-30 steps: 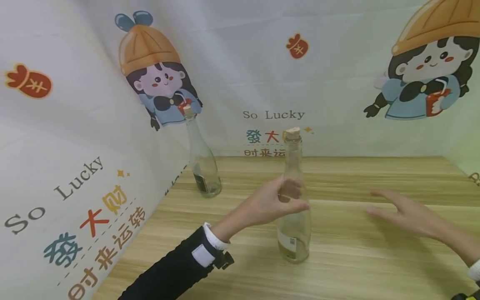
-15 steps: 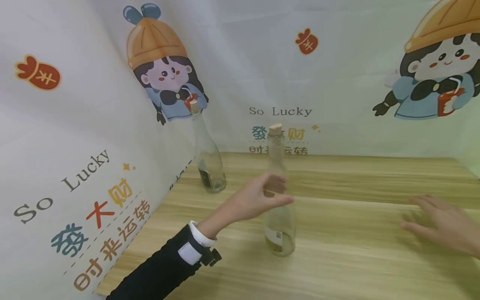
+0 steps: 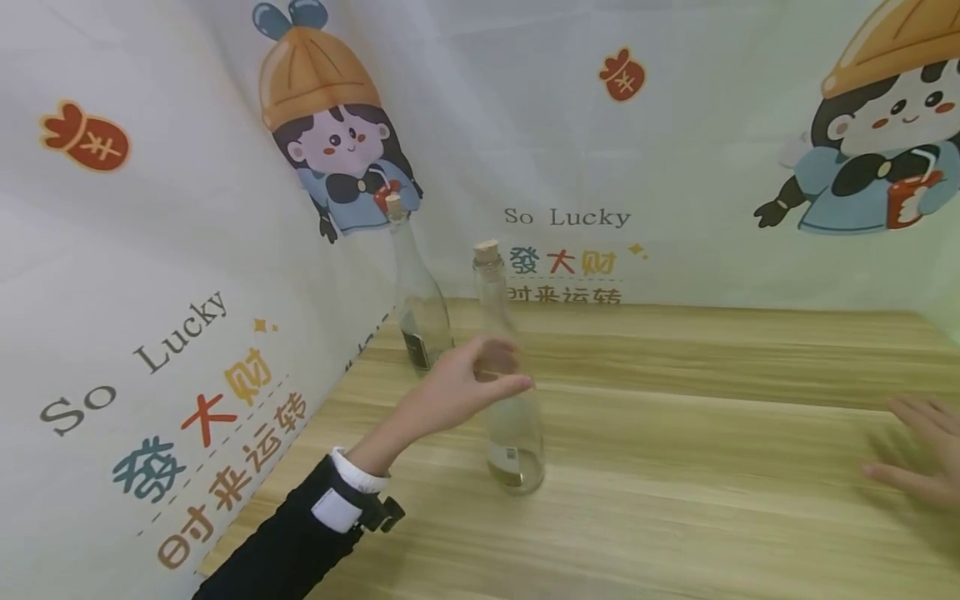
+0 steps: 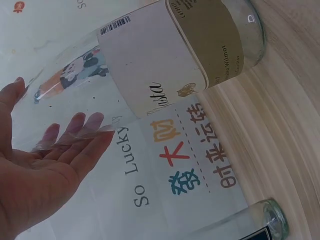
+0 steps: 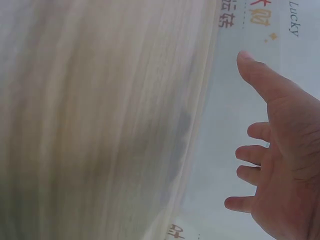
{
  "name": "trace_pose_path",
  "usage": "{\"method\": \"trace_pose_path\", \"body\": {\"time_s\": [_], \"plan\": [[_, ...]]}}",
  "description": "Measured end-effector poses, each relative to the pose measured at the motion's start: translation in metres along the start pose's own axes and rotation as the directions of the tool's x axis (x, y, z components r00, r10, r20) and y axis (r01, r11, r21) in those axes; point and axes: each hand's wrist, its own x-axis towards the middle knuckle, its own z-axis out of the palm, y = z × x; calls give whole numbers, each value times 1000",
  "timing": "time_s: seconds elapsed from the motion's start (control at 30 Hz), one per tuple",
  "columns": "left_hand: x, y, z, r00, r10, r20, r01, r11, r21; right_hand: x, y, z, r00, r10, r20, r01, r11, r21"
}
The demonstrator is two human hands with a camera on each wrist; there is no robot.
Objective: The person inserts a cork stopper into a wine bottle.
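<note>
A clear glass bottle [image 3: 517, 433] stands close to upright left of the table's middle, a cork [image 3: 487, 252] in its mouth. My left hand [image 3: 461, 385] grips it below the neck, thumb on the near side and fingers on the far side. In the left wrist view the fingers show through the glass above the white and gold label [image 4: 145, 70]. Whether the base touches the table I cannot tell. My right hand [image 3: 922, 454] hangs at the right edge, holding nothing; the right wrist view shows its fingers spread and loosely bent.
A second corked glass bottle [image 3: 422, 292] with a dark label stands at the back left, its base partly hidden behind my left hand. The wooden table [image 3: 675, 467] is bounded by a printed white cloth [image 3: 450, 100] at the back and left.
My left hand has moved the bottle leftward and slightly back, close to the second bottle. My right hand has drawn away to the right. The head view has shifted a little.
</note>
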Motion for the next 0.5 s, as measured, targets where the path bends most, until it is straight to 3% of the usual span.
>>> {"method": "trace_pose_path", "body": {"time_s": [0.3,0.5], "plan": [[-6,-19,-17,996,-17,-85,20,999,41,-26,88,37,998,60,6,-59,998,-37],[-12,-29,-31,990,-83,-113,85,996,12,-38,110,47,994,109,-3,-109,994,-4]]}}
